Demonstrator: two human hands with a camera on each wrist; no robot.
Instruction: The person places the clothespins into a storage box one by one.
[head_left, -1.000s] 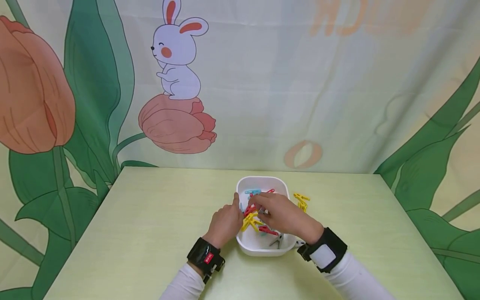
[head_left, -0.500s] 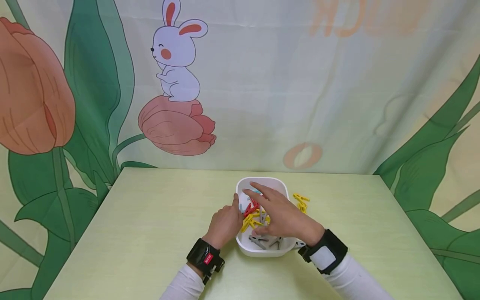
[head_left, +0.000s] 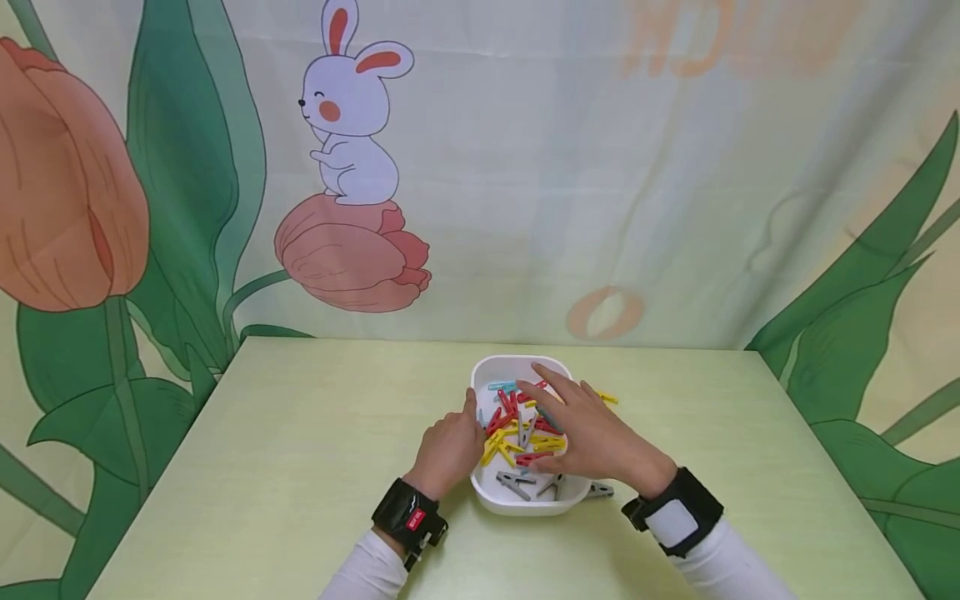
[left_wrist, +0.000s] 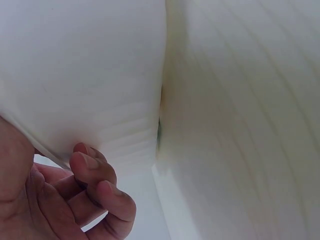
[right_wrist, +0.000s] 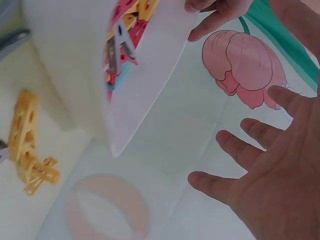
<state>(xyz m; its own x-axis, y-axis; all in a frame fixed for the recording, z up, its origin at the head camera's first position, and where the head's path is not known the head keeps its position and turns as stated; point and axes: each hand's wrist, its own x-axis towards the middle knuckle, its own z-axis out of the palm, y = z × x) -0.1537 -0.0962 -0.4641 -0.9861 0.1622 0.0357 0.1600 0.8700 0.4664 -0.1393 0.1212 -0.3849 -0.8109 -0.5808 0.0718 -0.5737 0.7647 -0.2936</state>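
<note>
A white bowl [head_left: 517, 505] holds a heap of red, yellow, grey and blue clothes pegs [head_left: 517, 433]. My left hand [head_left: 459, 433] grips the bowl's left wall, thumb on the rim and fingers curled against the outside. The left wrist view shows those curled fingers [left_wrist: 97, 182] against the white bowl [left_wrist: 90, 75]. My right hand [head_left: 558, 404] hovers over the bowl's right half with its fingers spread and holds nothing. In the right wrist view the right hand [right_wrist: 240, 150] is spread open beside the tilted-looking bowl [right_wrist: 145, 80] and its pegs [right_wrist: 120, 45].
Several yellow pegs [head_left: 606, 398] lie on the pale green table [head_left: 300, 433] right of the bowl, seen also as yellow pegs [right_wrist: 30, 145]. A grey peg [head_left: 600, 490] lies by the bowl's near right corner. A printed curtain hangs behind the table.
My right hand lifted its curled fingers out of the peg heap, spread them and shifted right across the bowl. The left hand stayed on the bowl's left wall.
</note>
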